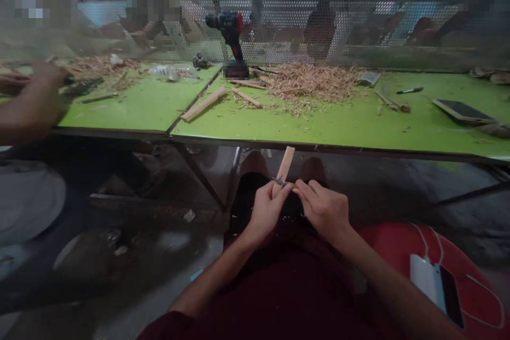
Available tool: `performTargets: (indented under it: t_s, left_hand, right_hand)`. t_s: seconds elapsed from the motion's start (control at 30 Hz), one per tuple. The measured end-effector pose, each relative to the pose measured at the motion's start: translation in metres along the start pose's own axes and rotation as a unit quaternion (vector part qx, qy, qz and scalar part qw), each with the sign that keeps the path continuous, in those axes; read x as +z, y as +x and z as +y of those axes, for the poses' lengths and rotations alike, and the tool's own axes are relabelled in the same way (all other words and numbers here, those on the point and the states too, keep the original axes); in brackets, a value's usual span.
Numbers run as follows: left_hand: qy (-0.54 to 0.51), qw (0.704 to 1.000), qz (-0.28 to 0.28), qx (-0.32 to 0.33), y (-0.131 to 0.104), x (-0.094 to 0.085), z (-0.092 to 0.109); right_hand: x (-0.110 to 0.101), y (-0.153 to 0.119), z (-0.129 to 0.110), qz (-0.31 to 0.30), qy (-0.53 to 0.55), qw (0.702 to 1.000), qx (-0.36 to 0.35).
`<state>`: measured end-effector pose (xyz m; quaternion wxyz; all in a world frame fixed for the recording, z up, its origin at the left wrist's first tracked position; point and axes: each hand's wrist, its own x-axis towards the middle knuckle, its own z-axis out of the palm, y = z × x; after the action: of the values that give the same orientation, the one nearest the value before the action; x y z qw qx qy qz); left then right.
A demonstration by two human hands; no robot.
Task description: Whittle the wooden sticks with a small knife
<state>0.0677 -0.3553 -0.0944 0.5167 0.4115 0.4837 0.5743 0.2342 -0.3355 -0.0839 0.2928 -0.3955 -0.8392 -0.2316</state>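
Above my lap, my left hand (266, 210) is closed round the lower part of a flat, pale strip of wood (286, 162). The strip tilts up toward the bench edge. My right hand (325, 208) grips a small carving knife with a yellowish handle (294, 186). Its grey metal blade (280, 181) lies across the wood, close to my left thumb. Fingers hide most of the handle and the wood's lower end. Small pale chips dot my dark clothing below.
The green bench (239, 127) carries wood shavings (314, 82), a cordless drill (233, 37), a wood strip (205, 103), a pen (410, 90) and a phone-like device (462, 110). A co-worker's arm (34, 101) is at left. A red stool (386, 239) holds a power bank (425, 279) and phone (452, 295).
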Motion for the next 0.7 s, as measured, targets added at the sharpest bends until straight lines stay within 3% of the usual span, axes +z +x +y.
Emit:
performTargets:
  t_s: [0.7]
  left_hand:
    - [-0.095,0.991,0.047,-0.082,0.009,0.005,-0.006]
  right_hand:
    - [0.007,0.003,-0.019,0.005,-0.032,0.996,0.082]
